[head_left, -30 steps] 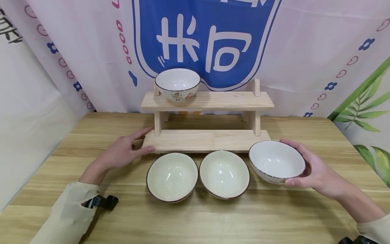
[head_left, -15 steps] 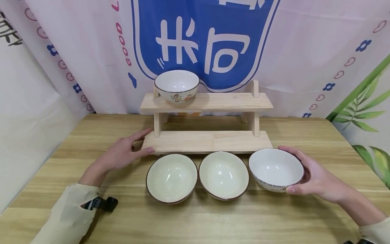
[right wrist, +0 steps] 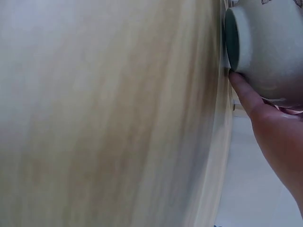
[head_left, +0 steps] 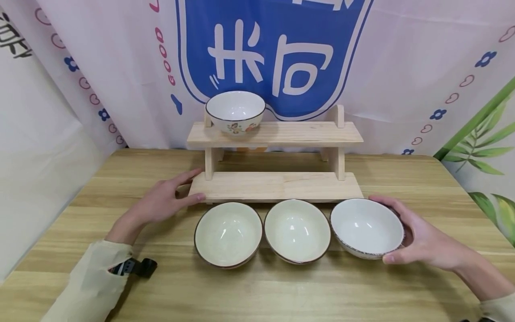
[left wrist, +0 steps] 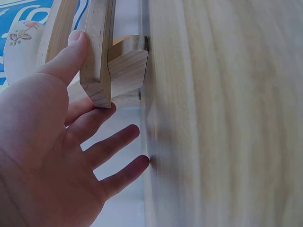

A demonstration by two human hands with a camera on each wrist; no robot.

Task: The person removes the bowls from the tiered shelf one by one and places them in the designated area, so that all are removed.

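Note:
My right hand (head_left: pixel 422 235) grips the right side of a white bowl (head_left: pixel 367 226) with a dark speckled rim, thumb at the front. In the right wrist view, part of the underside of that bowl's foot (right wrist: pixel 232 40) shows close to the tabletop; whether it touches is unclear. My left hand (head_left: pixel 158 201) holds the left end of a two-tier wooden shelf (head_left: pixel 277 185) between thumb and index finger. Its other fingers (left wrist: pixel 113 142) spread below the board. Two cream bowls with brown rims, a left one (head_left: pixel 228 235) and a middle one (head_left: pixel 297 230), stand before the shelf.
A flower-patterned white bowl (head_left: pixel 235 112) sits at the left of the shelf's upper tier. Behind the wood-grain table (head_left: pixel 257 295) hangs a printed curtain (head_left: pixel 137 89) with a blue emblem.
The right hand has brought the white bowl down and toward me, into line beside the two cream bowls. The left hand and shelf have stayed in place.

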